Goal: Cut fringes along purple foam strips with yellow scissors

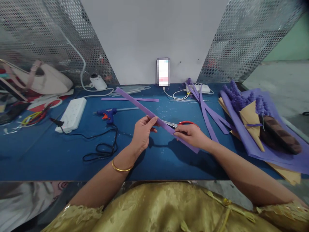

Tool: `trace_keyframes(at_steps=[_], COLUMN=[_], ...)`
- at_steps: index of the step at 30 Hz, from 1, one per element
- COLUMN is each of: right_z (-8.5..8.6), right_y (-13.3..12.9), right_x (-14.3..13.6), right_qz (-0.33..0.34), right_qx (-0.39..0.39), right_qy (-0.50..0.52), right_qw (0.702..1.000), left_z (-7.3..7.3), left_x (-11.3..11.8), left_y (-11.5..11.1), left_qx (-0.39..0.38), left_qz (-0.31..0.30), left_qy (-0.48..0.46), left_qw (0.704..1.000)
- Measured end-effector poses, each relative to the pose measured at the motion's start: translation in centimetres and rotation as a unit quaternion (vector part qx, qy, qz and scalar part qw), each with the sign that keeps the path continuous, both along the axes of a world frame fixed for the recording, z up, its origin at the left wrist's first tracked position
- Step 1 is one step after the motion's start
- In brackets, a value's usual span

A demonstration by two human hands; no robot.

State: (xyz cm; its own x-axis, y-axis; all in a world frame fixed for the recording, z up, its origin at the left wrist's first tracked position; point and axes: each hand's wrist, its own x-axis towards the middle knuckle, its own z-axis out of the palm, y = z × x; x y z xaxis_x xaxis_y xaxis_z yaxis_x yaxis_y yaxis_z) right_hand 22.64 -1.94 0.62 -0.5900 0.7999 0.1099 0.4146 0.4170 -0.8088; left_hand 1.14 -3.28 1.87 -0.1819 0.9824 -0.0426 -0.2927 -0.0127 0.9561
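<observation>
A long purple strip (pixel 135 102) slants across the middle of the view, held in both hands above the blue table. My left hand (pixel 144 130) pinches it near its middle, thumb on top. Closer to its lower right end, my right hand (pixel 189 133) grips the same strip between thumb and fingers. Scissors with red handles (pixel 189 123) lie on the table just behind the strip, partly hidden by it and by my right hand. Another purple strip (pixel 147 100) lies flat farther back. A blue glue gun (pixel 109 115) rests to the left of my left hand.
A white power strip (pixel 73 113) and black cable (pixel 102 152) lie left on the blue table (pixel 48 161). A phone (pixel 163 71) leans at the back. More purple strips (pixel 207 117), purple flowers (pixel 233 96), wrapping paper (pixel 246 138) and a brown checkered case (pixel 281 135) are right.
</observation>
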Motion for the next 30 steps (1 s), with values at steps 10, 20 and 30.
trace_keyframes(at_steps=[10, 20, 30], right_z=[-0.2, 0.9, 1.3], right_y=[0.5, -0.6, 0.5], right_x=[-0.1, -0.6, 1.4], right_qz=[-0.034, -0.019, -0.136], right_qx=[-0.028, -0.059, 0.059], right_qy=[0.026, 0.07, 0.093], right_qw=[0.999, 0.996, 0.984], left_z=[1.0, 0.8, 1.1], left_x=[-1.0, -1.1, -1.7], left_y=[-0.1, 0.0, 0.7], left_qx=[0.031, 0.022, 0.043], left_qz=[-0.002, 0.015, 0.072], left_qy=[-0.041, -0.042, -0.064], left_qw=[0.999, 0.999, 0.994])
